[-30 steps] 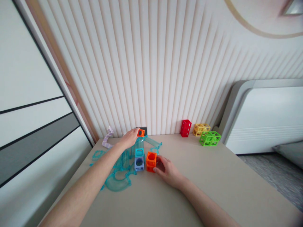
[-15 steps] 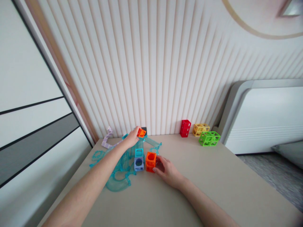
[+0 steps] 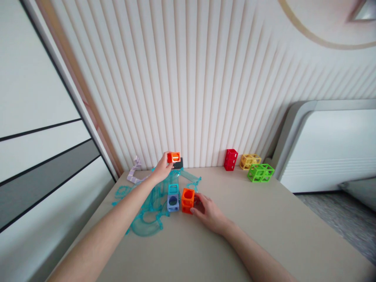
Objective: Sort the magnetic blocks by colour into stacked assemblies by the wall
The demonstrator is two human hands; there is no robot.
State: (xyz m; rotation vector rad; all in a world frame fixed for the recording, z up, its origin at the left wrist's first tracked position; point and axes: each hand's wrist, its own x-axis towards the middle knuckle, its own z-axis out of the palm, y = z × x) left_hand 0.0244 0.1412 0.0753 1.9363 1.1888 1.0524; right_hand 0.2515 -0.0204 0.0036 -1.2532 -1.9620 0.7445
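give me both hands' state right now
Left hand: closed, holding an orange block above the table.
Right hand: partly curled at the orange stack's side; whether it grips cannot be told.

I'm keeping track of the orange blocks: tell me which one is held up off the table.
The single orange block in the left hand, up in the air; the orange stack stands on the table, right hand at its side.

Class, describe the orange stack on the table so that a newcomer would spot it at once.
On the beige table, find the right hand. It holds the side of an orange stack of two cubes, just right of the periwinkle cube. Unlike the orange block held up in the left hand, this stack stands on the table.
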